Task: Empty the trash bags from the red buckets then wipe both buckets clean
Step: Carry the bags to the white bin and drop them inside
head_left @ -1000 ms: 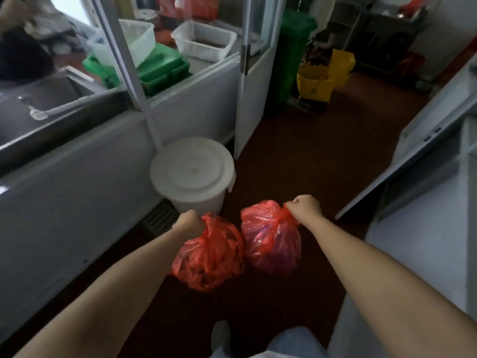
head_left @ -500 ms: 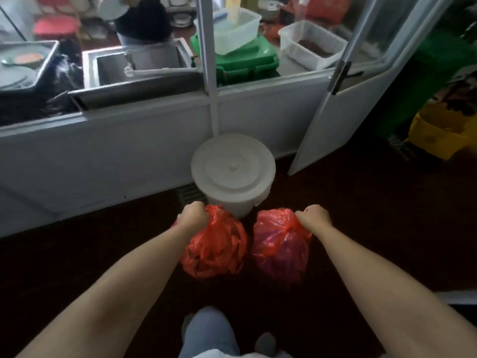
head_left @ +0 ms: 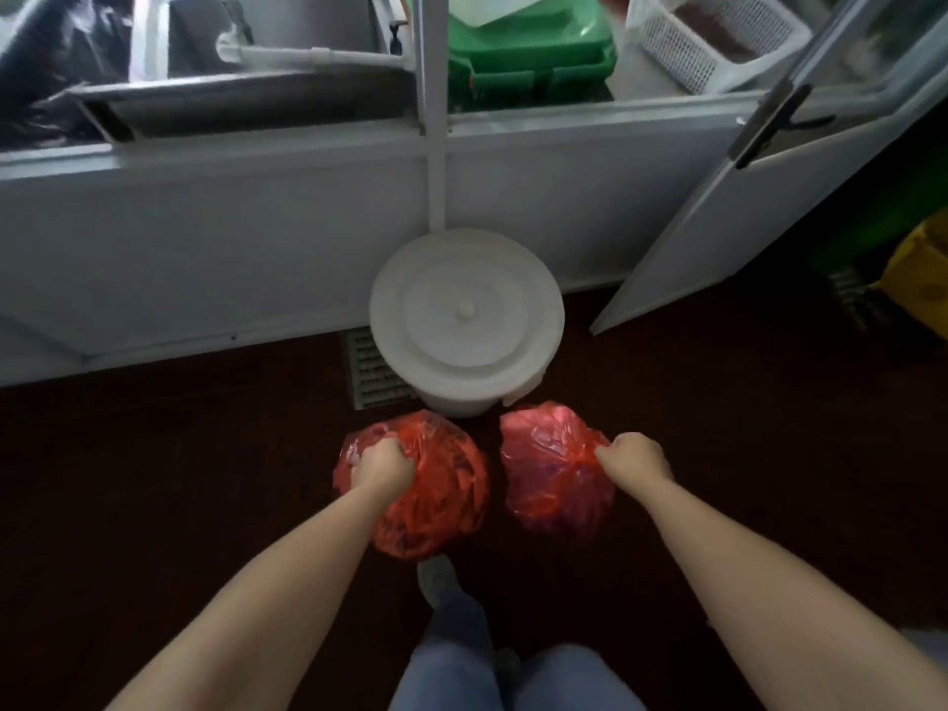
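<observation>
So our left hand [head_left: 382, 467] grips one red bag [head_left: 436, 505], our right hand [head_left: 633, 459] the other bag [head_left: 549, 474] (buckets unseen); dumping and wiping likely remain.

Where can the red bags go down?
Bare dark floor left of the left bag, below the white partition, and right of the right bag, toward the open door. Crowded straight ahead: white lidded bucket, floor grate.
</observation>
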